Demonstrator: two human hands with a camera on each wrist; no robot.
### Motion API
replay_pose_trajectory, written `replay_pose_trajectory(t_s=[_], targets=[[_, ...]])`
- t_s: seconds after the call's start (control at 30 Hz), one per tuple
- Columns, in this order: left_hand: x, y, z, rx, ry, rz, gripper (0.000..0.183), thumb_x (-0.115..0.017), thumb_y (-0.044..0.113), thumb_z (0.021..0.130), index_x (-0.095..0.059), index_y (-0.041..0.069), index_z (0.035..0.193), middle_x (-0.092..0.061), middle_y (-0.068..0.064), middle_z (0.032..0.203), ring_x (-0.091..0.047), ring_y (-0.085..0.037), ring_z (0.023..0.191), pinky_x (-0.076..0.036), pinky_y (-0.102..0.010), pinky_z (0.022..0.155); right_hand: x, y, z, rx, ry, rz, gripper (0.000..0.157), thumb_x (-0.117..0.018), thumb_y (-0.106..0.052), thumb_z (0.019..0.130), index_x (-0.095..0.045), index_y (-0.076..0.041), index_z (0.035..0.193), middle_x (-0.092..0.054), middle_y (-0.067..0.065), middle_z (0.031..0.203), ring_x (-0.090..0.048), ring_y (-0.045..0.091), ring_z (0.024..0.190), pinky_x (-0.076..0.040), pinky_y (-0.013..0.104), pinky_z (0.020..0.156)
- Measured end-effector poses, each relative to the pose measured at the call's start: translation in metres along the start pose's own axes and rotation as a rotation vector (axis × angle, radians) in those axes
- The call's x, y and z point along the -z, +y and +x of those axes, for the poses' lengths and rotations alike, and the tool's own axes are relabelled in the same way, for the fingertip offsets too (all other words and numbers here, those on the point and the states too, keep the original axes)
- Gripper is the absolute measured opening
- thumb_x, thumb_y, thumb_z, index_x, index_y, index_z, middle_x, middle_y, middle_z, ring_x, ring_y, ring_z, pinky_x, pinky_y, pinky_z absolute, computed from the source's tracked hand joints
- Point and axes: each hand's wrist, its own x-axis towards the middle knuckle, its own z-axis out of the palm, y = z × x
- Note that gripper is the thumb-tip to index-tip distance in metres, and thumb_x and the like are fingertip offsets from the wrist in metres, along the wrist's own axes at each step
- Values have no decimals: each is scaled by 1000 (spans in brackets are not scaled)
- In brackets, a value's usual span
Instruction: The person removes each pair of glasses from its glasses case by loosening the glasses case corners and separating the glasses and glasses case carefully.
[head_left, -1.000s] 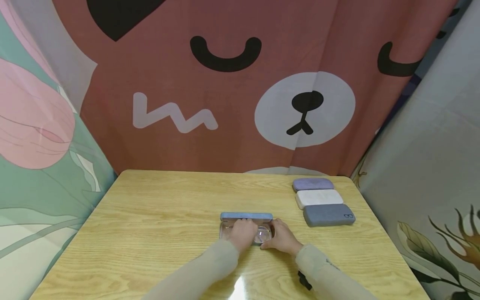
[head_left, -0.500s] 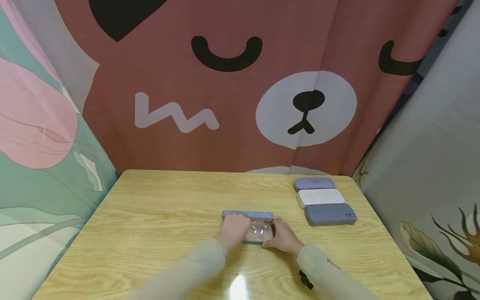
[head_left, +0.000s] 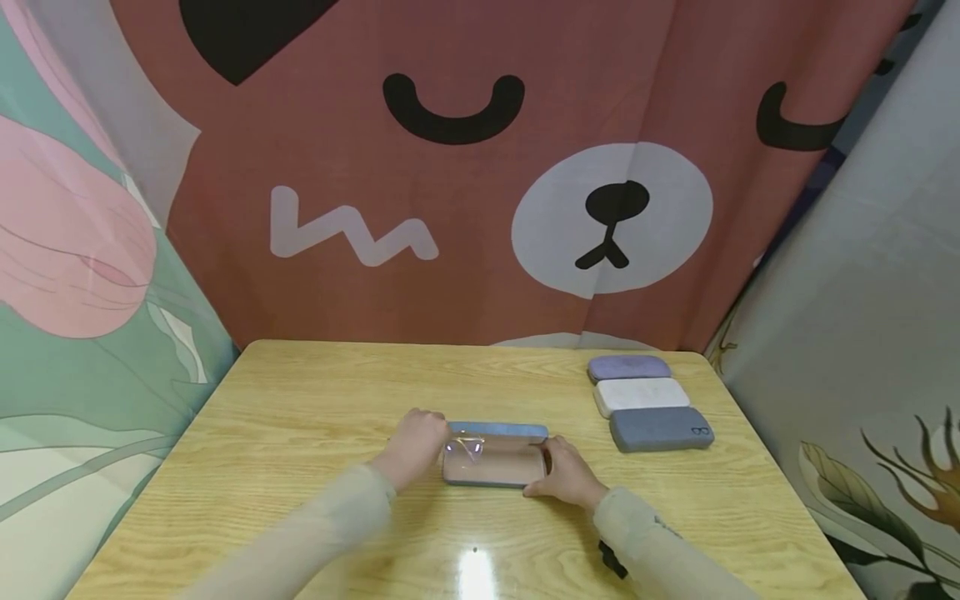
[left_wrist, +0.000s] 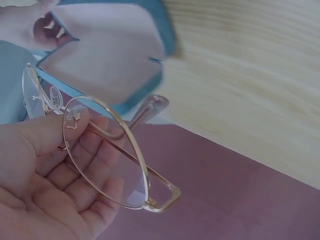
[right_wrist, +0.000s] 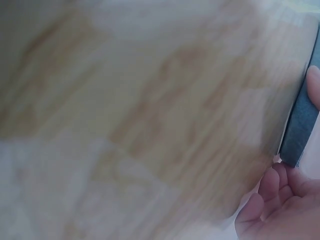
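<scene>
My left hand (head_left: 412, 443) pinches gold-rimmed eyeglasses (left_wrist: 131, 136) between thumb and fingers. In the left wrist view the lens and a thin temple with a clear tip jut past the fingertips. From the head view, the hand is at the left end of a blue glasses case (head_left: 495, 468), and the glasses overlap the case's left part. The case lies open on the table, lid tipped back, pale pink lining showing. At its right end my right hand (head_left: 567, 475) grips the side, thumb at the front corner. The right wrist view shows fingers under the case's blue edge (right_wrist: 300, 122).
Three closed glasses cases lie in a row at the table's back right: purple (head_left: 628, 367), white (head_left: 641, 396) and grey-blue (head_left: 660, 429) with a small glasses mark. The wooden table (head_left: 330, 392) meets printed curtains behind and at both sides.
My left hand has lifted the eyeglasses out of the case and moved left with them, uncovering the lining. The right hand keeps its grip on the case's right end.
</scene>
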Motion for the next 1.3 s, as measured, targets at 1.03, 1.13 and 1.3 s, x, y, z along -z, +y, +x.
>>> replay_pose_trajectory(t_s=[1.03, 1.13, 1.3], targets=[[-3, -106, -31, 41, 97, -6, 12, -73, -8, 74, -68, 2, 71, -64, -7, 68, -63, -20, 62, -54, -35, 64, -3, 3, -1, 18, 1, 11, 71, -92, -23, 64, -58, 4, 121, -55, 10, 109, -53, 32, 105, -45, 52, 92], [-8, -115, -27, 51, 97, -23, 11, -72, -9, 75, -69, 1, 72, -65, -9, 69, -65, -21, 63, -55, -36, 64, -3, 3, -2, 19, 0, 0, 71, -92, -24, 64, -58, 4, 121, -56, 10, 109, -53, 32, 105, -45, 52, 92], [-11, -126, -20, 106, 68, -61, 9, -72, -10, 76, -70, 0, 76, -68, -12, 74, -67, -24, 68, -56, -39, 67, -3, 3, -1, 27, 0, 4, 71, -91, -24, 65, -58, 4, 121, -55, 10, 108, -53, 32, 104, -45, 52, 91]])
